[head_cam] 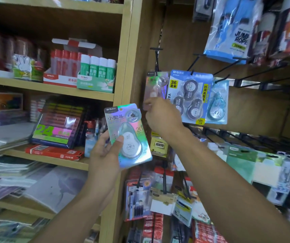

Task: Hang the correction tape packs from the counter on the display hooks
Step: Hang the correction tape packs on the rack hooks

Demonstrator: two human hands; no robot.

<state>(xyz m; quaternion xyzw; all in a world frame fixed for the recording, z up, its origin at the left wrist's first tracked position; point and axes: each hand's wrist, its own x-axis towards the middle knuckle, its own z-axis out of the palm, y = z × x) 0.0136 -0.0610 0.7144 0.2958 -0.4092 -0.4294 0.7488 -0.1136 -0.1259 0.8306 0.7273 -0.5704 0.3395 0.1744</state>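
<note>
Left hand [105, 151] grips 1 holographic correction tape pack [127, 135] by its lower left edge, thumb curled over the front of the blister, fingers behind; the card sits upright with a slight tilt, in front of the wooden shelf upright [126, 81]. Right hand [161, 116] is raised higher and to the right, fingertips pinching the lower edge of a second holographic pack [155, 88] that hangs on a black display hook [156, 57] — this pack is motion-blurred, so its print is not readable. Just beside it to the right hangs a blue 3-piece tape pack [190, 95], marked 36 and 12m, and past that a pale blue single pack [217, 102], each on its own hook. More black hooks [263, 74] run off to the right along the brown panel; a jump rope bag [235, 30] hangs above them. Left of the upright, the shelves carry green-capped glue sticks [97, 67], red-capped glue bottles [65, 64], a box marked 24 [58, 125] and a flat red carton [54, 152]. Below the hands, other carded stationery [140, 199] hangs in crowded rows — details too blurred to tell.
</note>
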